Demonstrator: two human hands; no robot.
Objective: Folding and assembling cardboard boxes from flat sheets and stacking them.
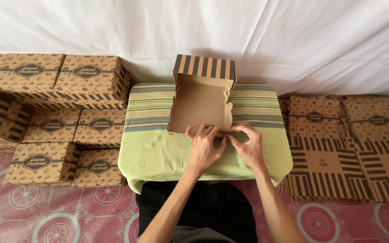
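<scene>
Hands were seen at the near wall of a half-folded cardboard box (197,108), which sat on a low table covered by a green striped cloth (154,148). The left hand (202,148) and right hand (250,147) were brought together at the box's near edge, fingertips pinching the folded flap there; neither hand was loose, both were closed on cardboard. The box was placed at table centre, toward the far half, with its striped lid (204,66) stood upright at the far side and the inside left open.

Finished boxes (52,121) were stacked to the left on the patterned floor mat (46,220). Flat unfolded blanks (343,148) were piled to the right, just beside the table. A white sheet (248,36) was hung behind.

For the fold to be done well, as judged from here: the flap should be pressed down evenly from both sides at once, tabs should be seated fully in their slots, and the wall should be kept square to the base. The box should be steadied against the cloth so it is not pushed away. Whether the tabs were already locked could not be told; they were hidden by fingers.
</scene>
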